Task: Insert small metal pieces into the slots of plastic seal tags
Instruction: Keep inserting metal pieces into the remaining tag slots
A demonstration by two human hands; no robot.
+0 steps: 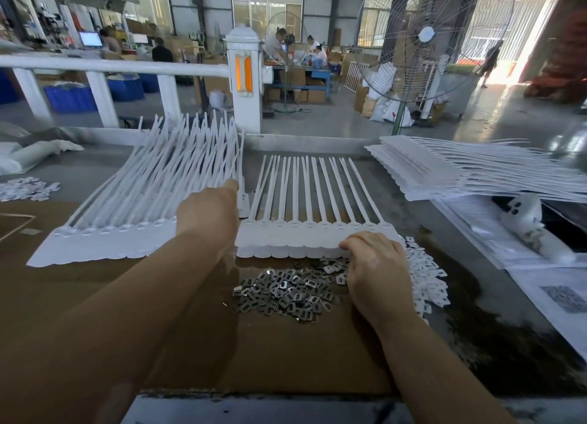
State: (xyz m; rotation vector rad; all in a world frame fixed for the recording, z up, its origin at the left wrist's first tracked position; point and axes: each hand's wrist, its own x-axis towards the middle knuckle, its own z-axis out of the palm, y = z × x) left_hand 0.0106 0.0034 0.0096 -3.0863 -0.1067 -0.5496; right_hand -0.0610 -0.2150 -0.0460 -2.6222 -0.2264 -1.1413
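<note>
Left hand [208, 215] reaches over left stack of seal tags [133, 201], fingers hidden, grip cannot tell. Right hand [373, 265] rests on near right corner of centre tag strip [314, 233], fingers curled over edge. Metal pieces [286, 292] heaped on table [286, 360] just below strip.

White seal tags [317, 233], silvery-grey metal pieces [282, 292], brown cardboard [270, 360], possibly grey table [397, 176].
</note>
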